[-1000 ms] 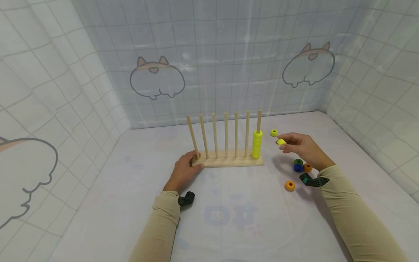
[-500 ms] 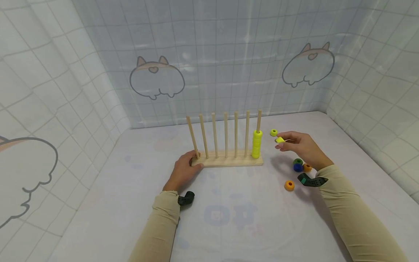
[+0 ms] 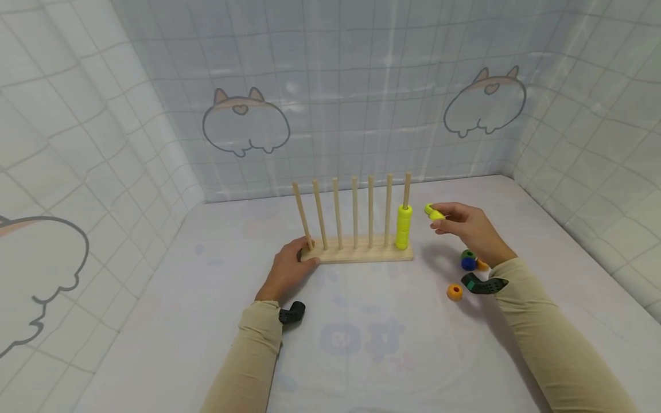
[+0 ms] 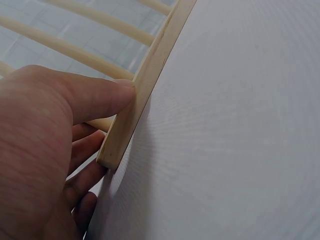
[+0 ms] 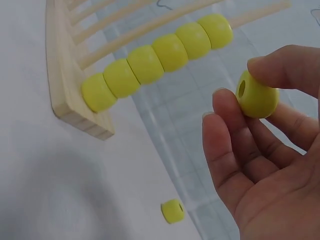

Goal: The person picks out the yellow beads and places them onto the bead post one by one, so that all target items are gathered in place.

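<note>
My left hand [image 3: 287, 269] grips the left end of a wooden peg rack [image 3: 356, 257], thumb along the front edge and fingers behind the end. Several bare upright pegs rise from the base. The rightmost peg carries a stack of several yellow beads [image 3: 403, 228], with its bare tip [image 5: 262, 12] above them. Between thumb and fingers my right hand [image 3: 467, 226] pinches one yellow bead [image 5: 257, 97], its hole facing the rack in the right wrist view. It is held in the air to the right of the stack.
Another loose yellow bead [image 5: 173, 211] lies on the white cloth behind the right hand. Nearer me are a green bead [image 3: 467, 254], a blue bead [image 3: 468, 264] and an orange bead [image 3: 455, 292]; a second orange one is partly hidden by the wrist. Tiled-pattern sheets stand around.
My right hand has moved a little left and back with the yellow bead, closer to the stacked peg. The left hand and the rack stay put.
</note>
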Demonstrator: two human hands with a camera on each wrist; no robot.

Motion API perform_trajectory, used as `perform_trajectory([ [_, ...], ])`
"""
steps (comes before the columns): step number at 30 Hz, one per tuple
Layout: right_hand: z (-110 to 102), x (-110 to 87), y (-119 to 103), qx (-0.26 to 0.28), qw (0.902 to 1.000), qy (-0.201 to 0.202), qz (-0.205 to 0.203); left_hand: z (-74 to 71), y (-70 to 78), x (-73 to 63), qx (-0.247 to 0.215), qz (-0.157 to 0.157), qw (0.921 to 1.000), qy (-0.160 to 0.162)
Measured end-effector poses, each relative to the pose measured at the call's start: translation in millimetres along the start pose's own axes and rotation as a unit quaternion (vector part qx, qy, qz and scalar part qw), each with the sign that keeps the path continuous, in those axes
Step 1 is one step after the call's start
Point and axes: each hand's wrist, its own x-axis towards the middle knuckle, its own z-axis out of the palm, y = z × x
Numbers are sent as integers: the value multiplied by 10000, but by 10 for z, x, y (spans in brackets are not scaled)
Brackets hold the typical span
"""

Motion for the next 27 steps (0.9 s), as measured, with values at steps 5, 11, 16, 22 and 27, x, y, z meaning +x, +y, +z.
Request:
perform_trajectory([
  [5,42,40,-6,164,9999,24,28,6,-10,8,7,58,10000,12],
  [11,80,94,-14,308,9994,75,-120,8,-15,10,21,91,10000,20],
  [16,108,128,-53,449,9985,174,-253,6,-1,10,25,64,10000,28],
  [22,121,139,-97,532,9978,216,-322,10,6,4,8,22,10000,49],
  [27,118,130,-113,631,9968,209,-441,4,15,-2,43,-1,10000,51],
])
